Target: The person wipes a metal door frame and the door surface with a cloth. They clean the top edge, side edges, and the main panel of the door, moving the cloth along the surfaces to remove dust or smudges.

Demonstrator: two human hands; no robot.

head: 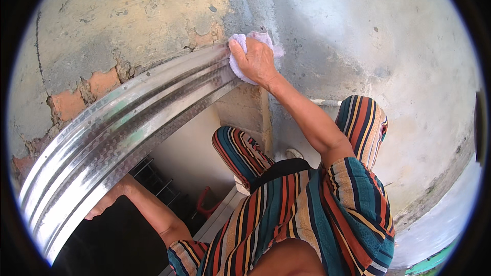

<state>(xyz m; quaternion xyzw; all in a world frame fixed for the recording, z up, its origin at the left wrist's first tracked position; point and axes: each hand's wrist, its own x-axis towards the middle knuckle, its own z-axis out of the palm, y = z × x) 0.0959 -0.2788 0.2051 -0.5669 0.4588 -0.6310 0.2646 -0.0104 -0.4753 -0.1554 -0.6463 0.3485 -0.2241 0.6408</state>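
Note:
A shiny, ridged metal door frame or trim [126, 111] with a cube-like pattern runs from the lower left up to the corner of the walls. At its upper right end, my right hand [257, 61] presses a pale purple terry cloth [238, 69] against the metal, fingers wrapped over the cloth. My left hand [105, 199] is at the underside of the metal's lower left part. The metal hides much of that hand, so what its fingers do cannot be told.
A worn plaster wall [153, 11] with exposed bricks [68, 104] borders the metal. A grey wall [414, 84] stands at the right, with a pale pipe [326, 102] low on it. Below the metal are a dark rack [165, 188] and a curved red object [203, 202].

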